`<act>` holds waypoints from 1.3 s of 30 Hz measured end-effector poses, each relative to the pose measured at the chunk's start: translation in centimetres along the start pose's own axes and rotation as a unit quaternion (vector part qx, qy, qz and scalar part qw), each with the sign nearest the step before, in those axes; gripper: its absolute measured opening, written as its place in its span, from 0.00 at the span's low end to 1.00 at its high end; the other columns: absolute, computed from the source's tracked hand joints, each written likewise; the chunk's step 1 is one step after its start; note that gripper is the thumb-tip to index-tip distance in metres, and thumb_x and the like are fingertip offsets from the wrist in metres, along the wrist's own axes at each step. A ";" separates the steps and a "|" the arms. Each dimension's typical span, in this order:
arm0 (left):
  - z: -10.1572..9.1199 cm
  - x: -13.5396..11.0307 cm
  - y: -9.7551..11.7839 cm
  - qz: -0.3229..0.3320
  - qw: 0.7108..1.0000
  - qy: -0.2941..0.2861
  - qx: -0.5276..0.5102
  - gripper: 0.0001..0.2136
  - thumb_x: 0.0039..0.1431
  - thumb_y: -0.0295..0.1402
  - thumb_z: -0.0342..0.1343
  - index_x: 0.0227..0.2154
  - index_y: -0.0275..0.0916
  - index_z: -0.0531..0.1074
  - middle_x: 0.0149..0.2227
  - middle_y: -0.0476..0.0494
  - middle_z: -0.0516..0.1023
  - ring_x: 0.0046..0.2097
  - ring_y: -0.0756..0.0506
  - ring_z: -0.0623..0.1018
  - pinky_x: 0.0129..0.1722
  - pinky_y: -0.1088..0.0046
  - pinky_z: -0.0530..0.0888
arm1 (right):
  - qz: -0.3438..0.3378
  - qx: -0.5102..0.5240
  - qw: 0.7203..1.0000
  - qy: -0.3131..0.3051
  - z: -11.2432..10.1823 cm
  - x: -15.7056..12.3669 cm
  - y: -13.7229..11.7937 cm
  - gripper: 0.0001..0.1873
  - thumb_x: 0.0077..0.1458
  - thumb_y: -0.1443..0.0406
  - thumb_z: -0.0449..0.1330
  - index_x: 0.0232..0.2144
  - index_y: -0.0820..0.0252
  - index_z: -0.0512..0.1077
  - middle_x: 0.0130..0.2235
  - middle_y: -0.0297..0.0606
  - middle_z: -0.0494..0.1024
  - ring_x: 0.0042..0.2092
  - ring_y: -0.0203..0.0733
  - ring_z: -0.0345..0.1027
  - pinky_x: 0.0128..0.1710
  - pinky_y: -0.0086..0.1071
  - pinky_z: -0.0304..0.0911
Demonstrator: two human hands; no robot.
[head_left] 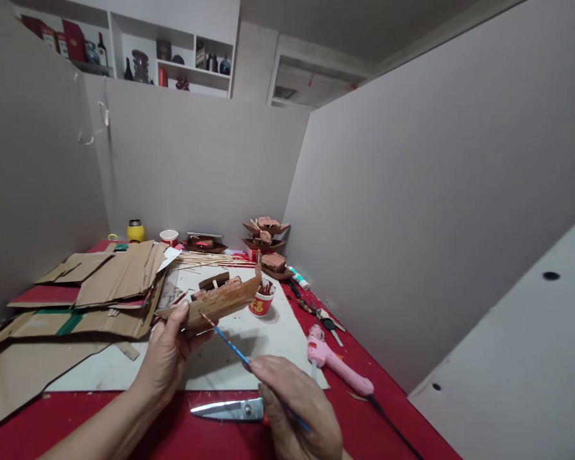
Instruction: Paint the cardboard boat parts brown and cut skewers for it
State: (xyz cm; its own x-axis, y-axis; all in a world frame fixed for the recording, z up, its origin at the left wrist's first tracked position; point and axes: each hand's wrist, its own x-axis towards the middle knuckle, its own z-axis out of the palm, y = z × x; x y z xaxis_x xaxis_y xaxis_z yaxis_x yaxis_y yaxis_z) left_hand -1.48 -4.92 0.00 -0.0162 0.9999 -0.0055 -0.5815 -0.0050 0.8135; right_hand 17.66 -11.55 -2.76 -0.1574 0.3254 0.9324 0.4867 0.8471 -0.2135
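My left hand grips a cardboard model boat by its near left end and holds it tilted above the white board. Brown colour covers much of the hull's right part, while the left part looks paler. Between the fingers of my right hand is a thin blue paintbrush, its tip touching the side of the hull. Just behind the boat stands a red paper cup with brown paint smeared inside. Scissors lie under my right hand, which hides their handles.
Cardboard sheets are stacked at left. A pink glue gun with its cord, and keys, lie at right. Finished-looking brown boats, thin sticks and a yellow jar stand along the back. Grey panels enclose the table.
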 end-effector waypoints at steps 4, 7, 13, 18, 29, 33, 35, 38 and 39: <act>-0.3 0.1 -0.2 -0.001 1.000 -0.009 0.000 0.22 0.56 0.40 0.65 0.52 0.35 0.74 0.46 0.35 0.84 0.42 0.38 0.85 0.40 0.63 0.83 | 0.061 -0.015 0.996 0.064 -0.9 -0.2 1.1 0.22 0.62 0.76 0.59 0.55 0.53 0.74 0.45 0.41 0.85 0.46 0.46 0.82 0.46 0.41 0.78; -0.3 0.0 -0.2 -0.004 1.000 -0.003 0.007 0.23 0.56 0.40 0.65 0.52 0.35 0.73 0.48 0.34 0.84 0.43 0.38 0.85 0.40 0.63 0.83 | 0.084 -0.015 0.993 0.079 -0.9 -0.2 1.1 0.22 0.62 0.76 0.59 0.54 0.52 0.75 0.45 0.40 0.85 0.45 0.44 0.82 0.46 0.39 0.79; 0.0 -0.1 0.0 0.006 1.000 -0.004 0.006 0.22 0.54 0.40 0.66 0.49 0.35 0.75 0.48 0.35 0.83 0.42 0.39 0.84 0.38 0.64 0.83 | 0.030 -0.015 0.999 0.027 -0.3 -0.3 0.3 0.19 0.64 0.73 0.57 0.55 0.54 0.74 0.42 0.42 0.86 0.43 0.47 0.83 0.43 0.40 0.79; -0.1 -0.1 -0.1 -0.002 1.000 0.000 0.007 0.24 0.52 0.41 0.67 0.49 0.35 0.74 0.47 0.34 0.83 0.43 0.37 0.84 0.40 0.62 0.82 | 0.116 -0.041 0.988 0.096 -1.2 -0.7 1.5 0.17 0.63 0.74 0.59 0.49 0.52 0.78 0.42 0.38 0.86 0.42 0.44 0.83 0.46 0.38 0.78; -0.2 -0.1 -0.1 0.008 1.000 -0.003 0.014 0.20 0.52 0.42 0.68 0.43 0.35 0.73 0.45 0.36 0.82 0.44 0.37 0.83 0.40 0.61 0.82 | 0.074 -0.054 0.993 0.076 -1.5 -0.2 1.3 0.17 0.62 0.74 0.60 0.50 0.54 0.77 0.42 0.39 0.86 0.42 0.44 0.82 0.44 0.36 0.78; -0.3 -0.2 -0.2 0.008 1.000 -0.008 0.022 0.19 0.52 0.43 0.68 0.40 0.37 0.71 0.46 0.37 0.80 0.44 0.38 0.82 0.39 0.62 0.82 | 0.128 -0.069 0.982 0.119 -2.3 0.0 1.9 0.14 0.63 0.73 0.60 0.47 0.53 0.79 0.39 0.38 0.86 0.40 0.43 0.83 0.41 0.34 0.78; -0.5 -0.2 -0.4 0.017 0.999 -0.018 0.026 0.16 0.54 0.42 0.67 0.38 0.38 0.71 0.46 0.40 0.78 0.45 0.39 0.81 0.39 0.64 0.82 | 0.125 -0.059 0.984 0.113 -2.2 0.0 1.6 0.15 0.63 0.73 0.59 0.48 0.53 0.78 0.39 0.38 0.86 0.40 0.43 0.83 0.41 0.35 0.78; -0.8 0.0 -0.7 0.032 0.999 -0.034 0.026 0.13 0.56 0.41 0.66 0.37 0.39 0.70 0.48 0.44 0.76 0.49 0.40 0.78 0.41 0.64 0.82 | 0.087 -0.035 0.992 0.079 -1.6 0.1 0.9 0.19 0.63 0.74 0.59 0.52 0.53 0.76 0.42 0.38 0.86 0.43 0.43 0.82 0.43 0.35 0.77; -0.8 0.0 -0.7 0.036 0.998 -0.037 0.025 0.13 0.57 0.41 0.65 0.37 0.40 0.70 0.48 0.45 0.76 0.50 0.40 0.78 0.42 0.64 0.82 | 0.074 -0.028 0.994 0.073 -1.5 0.1 0.8 0.20 0.62 0.75 0.59 0.53 0.54 0.76 0.43 0.38 0.86 0.43 0.42 0.82 0.44 0.35 0.77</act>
State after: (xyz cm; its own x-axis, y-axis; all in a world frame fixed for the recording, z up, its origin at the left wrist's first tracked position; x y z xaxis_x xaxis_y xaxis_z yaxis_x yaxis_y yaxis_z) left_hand -1.74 -4.93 -1.08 0.0047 0.9954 0.0962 -0.5401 -0.0784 0.8379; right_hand 19.31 -11.45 -2.41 0.0435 0.3766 0.9254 0.5436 0.7682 -0.3382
